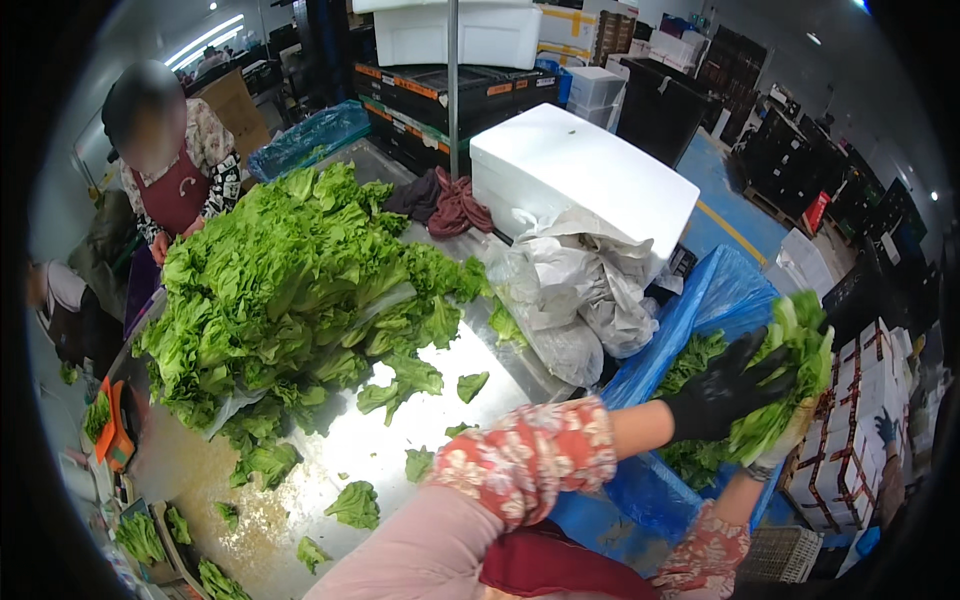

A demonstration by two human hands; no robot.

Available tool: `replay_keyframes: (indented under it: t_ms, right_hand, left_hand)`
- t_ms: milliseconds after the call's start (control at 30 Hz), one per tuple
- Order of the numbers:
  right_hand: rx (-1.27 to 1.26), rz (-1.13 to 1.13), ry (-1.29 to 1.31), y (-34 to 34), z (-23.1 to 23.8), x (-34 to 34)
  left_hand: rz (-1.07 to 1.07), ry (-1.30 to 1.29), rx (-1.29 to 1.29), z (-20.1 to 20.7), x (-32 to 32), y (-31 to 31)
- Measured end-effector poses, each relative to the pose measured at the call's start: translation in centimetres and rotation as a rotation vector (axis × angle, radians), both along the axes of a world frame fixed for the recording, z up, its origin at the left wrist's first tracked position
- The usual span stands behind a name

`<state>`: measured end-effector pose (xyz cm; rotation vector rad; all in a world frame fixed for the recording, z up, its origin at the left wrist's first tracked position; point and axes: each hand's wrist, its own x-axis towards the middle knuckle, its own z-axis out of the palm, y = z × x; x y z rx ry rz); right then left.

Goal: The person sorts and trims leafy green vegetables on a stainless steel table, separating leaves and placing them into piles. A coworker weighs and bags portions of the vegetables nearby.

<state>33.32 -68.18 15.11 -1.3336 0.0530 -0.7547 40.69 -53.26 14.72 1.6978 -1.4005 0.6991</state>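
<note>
At the right, my two hands hold a leafy bunch of lettuce over a crate or box lined with a blue plastic bag. My left hand, in a black glove, presses on the bunch from the left with its fingers spread over the leaves. Under the bunch's lower right side, my right hand wears a pale glove and is closed around the stem end; most of its fingers are hidden. More green leaves lie inside the bag, below the bunch.
A large lettuce heap covers the metal table, with loose leaves around it. Crumpled clear plastic bags and a white foam box stand beyond. A co-worker stands far left. Stacked white cartons are at right.
</note>
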Motion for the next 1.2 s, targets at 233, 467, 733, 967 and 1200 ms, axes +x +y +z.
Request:
replay_keyframes:
  t_ms: [233, 467, 733, 967, 1200]
  right_hand:
    - [-0.758, -0.397, 0.388, -2.0, -5.1, -0.6]
    - [-1.044, 0.796, 0.257, 23.6, -10.1, 0.4]
    - [-1.243, 1.045, -0.082, 32.5, -24.3, 2.2]
    - [-1.198, 0.671, 0.091, 39.5, -18.8, 10.9]
    - [-1.253, 0.955, 0.493, 39.5, -17.6, 11.1]
  left_hand:
    - [0.140, 0.179, 0.169, -6.0, -2.8, 9.6]
    - [1.220, 0.522, 0.231, -14.3, -17.9, 36.8]
    - [1.713, 1.121, 0.484, -19.1, -28.1, 36.0]
    - [1.392, 0.799, 0.247, -18.5, -13.0, 34.5]
    - [1.432, 0.877, 0.461, -19.8, -8.2, 38.8]
